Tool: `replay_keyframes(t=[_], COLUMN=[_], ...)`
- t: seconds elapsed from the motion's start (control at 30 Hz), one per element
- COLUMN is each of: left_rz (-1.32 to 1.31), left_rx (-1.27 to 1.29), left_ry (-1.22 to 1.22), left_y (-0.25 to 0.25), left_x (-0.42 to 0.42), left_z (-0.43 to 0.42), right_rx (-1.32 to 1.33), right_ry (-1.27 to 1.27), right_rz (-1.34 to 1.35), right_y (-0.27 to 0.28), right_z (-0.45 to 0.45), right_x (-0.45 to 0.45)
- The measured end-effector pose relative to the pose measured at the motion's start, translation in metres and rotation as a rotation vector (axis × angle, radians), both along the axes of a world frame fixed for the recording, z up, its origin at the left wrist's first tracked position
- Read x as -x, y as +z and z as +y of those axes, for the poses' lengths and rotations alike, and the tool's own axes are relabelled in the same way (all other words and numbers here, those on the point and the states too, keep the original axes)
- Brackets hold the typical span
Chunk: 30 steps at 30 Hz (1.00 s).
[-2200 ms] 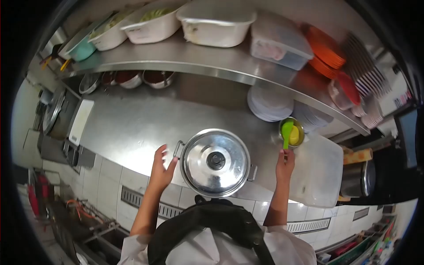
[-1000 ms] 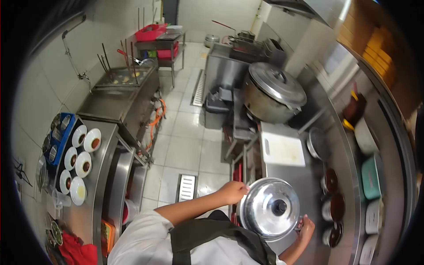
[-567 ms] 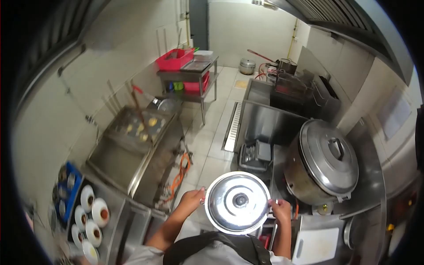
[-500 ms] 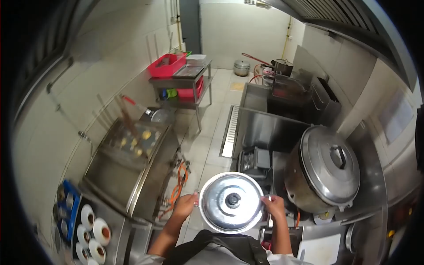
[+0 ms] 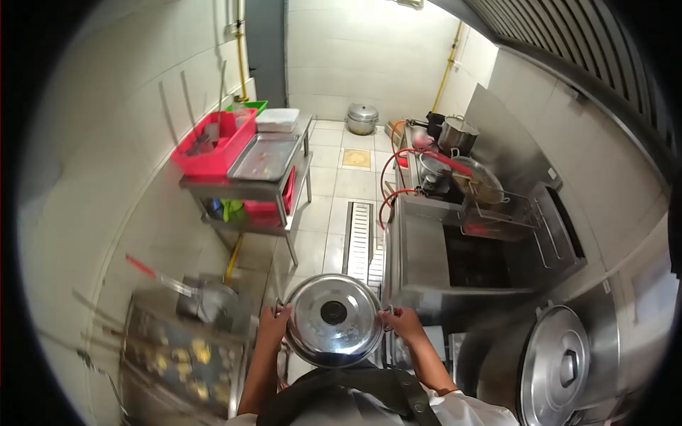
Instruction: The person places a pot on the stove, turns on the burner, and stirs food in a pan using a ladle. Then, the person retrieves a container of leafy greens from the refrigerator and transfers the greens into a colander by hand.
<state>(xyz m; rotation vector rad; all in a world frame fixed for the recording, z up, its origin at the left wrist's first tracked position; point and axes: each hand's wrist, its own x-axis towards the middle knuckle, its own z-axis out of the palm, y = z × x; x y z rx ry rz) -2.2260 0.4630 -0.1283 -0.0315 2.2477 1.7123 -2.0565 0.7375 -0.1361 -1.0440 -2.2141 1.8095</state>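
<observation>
A round steel pot with a shiny lid and a black knob is held level in front of my apron, above the floor. My left hand is closed on the handle at its left side. On the opposite side my right hand grips the other handle. The lid covers the pot, so its contents are hidden.
At left stand a fryer with yellow pieces and a steel table with a pink basket. A fryer station and a large lidded pot stand at right. A floor drain runs ahead.
The view has moved from the counter along the aisle, and the table and fryer station look nearer. My right hand has let go of the green utensil, and both hands have taken the pot's handles.
</observation>
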Motion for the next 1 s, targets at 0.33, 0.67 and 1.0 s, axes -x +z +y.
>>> replay_keyframes(t=[0.33, 0.67, 1.0], left_rz=[-0.072, -0.108, -0.132], left_rx=[0.068, -0.079, 0.051], left_ry=[-0.244, -0.600, -0.791], left_y=[-0.032, 0.004, -0.025], left_x=[0.430, 0.769, 1.007], left_z=[0.267, 0.568, 0.879], right_rx=[0.053, 0.108, 0.248], right_ry=[-0.211, -0.553, -0.762], right_rz=[0.082, 0.177, 0.319], right_y=[-0.018, 0.010, -0.016], right_z=[0.210, 0.416, 0.661], right_x=[0.351, 0.651, 0.860])
